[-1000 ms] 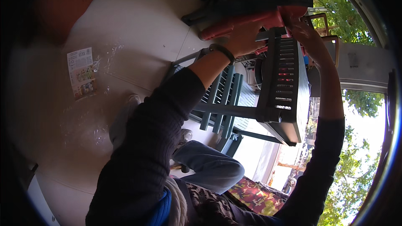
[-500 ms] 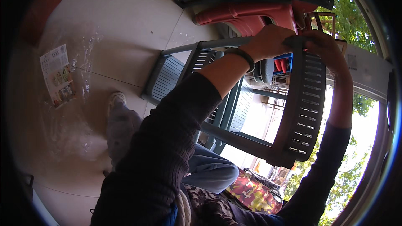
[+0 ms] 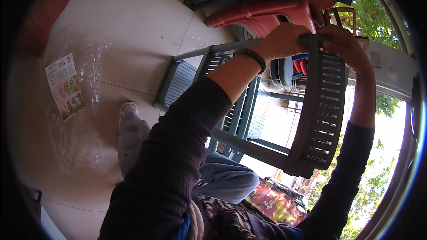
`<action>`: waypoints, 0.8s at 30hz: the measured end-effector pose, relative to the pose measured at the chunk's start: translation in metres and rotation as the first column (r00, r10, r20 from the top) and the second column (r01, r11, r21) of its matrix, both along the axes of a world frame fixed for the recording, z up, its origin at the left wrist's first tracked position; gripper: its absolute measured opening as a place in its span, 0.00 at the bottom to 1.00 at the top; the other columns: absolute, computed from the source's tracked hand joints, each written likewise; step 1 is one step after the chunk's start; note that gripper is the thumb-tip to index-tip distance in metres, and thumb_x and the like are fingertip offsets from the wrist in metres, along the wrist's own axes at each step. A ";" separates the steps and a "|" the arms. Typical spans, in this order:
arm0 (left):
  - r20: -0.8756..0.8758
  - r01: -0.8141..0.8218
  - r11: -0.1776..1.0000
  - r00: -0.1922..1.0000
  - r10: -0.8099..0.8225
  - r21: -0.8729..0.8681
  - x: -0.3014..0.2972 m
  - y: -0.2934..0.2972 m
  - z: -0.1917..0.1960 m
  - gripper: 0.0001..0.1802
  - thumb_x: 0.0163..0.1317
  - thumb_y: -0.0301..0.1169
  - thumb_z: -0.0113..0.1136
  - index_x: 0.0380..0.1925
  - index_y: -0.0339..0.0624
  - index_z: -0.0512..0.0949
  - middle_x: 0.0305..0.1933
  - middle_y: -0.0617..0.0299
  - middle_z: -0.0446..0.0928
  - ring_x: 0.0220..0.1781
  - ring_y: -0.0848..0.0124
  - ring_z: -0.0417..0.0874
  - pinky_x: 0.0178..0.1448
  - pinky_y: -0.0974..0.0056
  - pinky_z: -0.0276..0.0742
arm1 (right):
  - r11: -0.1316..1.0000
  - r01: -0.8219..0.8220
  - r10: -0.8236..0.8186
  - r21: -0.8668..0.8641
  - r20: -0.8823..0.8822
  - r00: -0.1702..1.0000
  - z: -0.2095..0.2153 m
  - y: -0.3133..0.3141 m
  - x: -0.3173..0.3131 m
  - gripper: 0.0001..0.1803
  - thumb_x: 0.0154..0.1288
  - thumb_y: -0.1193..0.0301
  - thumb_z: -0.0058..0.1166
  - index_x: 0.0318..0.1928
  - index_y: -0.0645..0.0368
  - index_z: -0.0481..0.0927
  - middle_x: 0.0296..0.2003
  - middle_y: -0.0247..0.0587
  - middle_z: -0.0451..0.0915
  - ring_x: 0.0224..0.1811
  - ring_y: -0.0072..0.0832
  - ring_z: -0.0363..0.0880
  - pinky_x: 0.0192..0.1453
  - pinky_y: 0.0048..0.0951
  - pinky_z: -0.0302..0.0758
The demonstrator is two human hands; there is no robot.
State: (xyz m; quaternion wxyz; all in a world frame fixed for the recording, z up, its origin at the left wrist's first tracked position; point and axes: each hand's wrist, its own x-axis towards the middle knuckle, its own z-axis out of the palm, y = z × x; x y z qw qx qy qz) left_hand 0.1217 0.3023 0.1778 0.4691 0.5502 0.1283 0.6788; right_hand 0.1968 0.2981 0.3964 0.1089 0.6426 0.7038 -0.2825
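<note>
A dark green plastic shelf rack (image 3: 249, 149) with slatted shelves lies across the space before me, tilted in the picture. Its end shelf (image 3: 327, 106), with a row of slots, is nearest on the right. My left hand (image 3: 287, 42), with a dark band at its wrist, is closed at the far corner of that shelf, where a rail meets it. On the other side of the same corner, my right hand (image 3: 342, 46) has its fingers bent over the edge. Both sets of fingertips are partly hidden, and the joint between them is hard to make out.
A printed leaflet (image 3: 66, 86) and clear plastic wrap (image 3: 95, 102) lie on the tiled floor at left. Red plastic chairs (image 3: 267, 15) are beyond the rack. A camouflage-patterned bag (image 3: 278, 200) sits by my knee, and a bright window frame (image 3: 407, 133) borders the right.
Both hands stay at the same corner, with my fingers shifting slightly there. The whole view has moved a little, so the leaflet and my foot appear slightly farther right.
</note>
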 end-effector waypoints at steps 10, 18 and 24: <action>-0.033 -0.023 0.999 0.999 0.022 -0.023 0.000 -0.007 0.003 0.15 0.52 0.33 0.66 0.40 0.43 0.79 0.32 0.53 0.81 0.31 0.58 0.83 0.36 0.60 0.77 | 1.000 0.004 -0.004 0.023 0.000 1.000 -0.003 -0.001 0.000 0.12 0.59 0.78 0.55 0.45 0.63 0.78 0.38 0.33 0.77 0.42 0.20 0.77 0.48 0.23 0.75; -0.142 -0.318 0.948 0.939 0.313 -0.014 0.019 -0.009 0.004 0.12 0.56 0.36 0.62 0.36 0.42 0.76 0.30 0.54 0.80 0.32 0.56 0.83 0.35 0.57 0.77 | 0.996 -0.081 0.078 0.026 0.100 0.992 -0.002 0.006 -0.001 0.11 0.60 0.78 0.54 0.45 0.62 0.78 0.38 0.33 0.77 0.41 0.20 0.76 0.47 0.23 0.74; -0.456 -0.316 0.945 0.855 0.247 -0.081 0.014 -0.009 0.018 0.15 0.53 0.44 0.61 0.33 0.45 0.78 0.26 0.54 0.80 0.33 0.56 0.84 0.35 0.53 0.78 | 0.999 -0.022 0.017 0.042 0.115 0.993 -0.002 -0.003 -0.008 0.12 0.60 0.77 0.54 0.45 0.64 0.77 0.39 0.33 0.77 0.41 0.20 0.76 0.47 0.24 0.74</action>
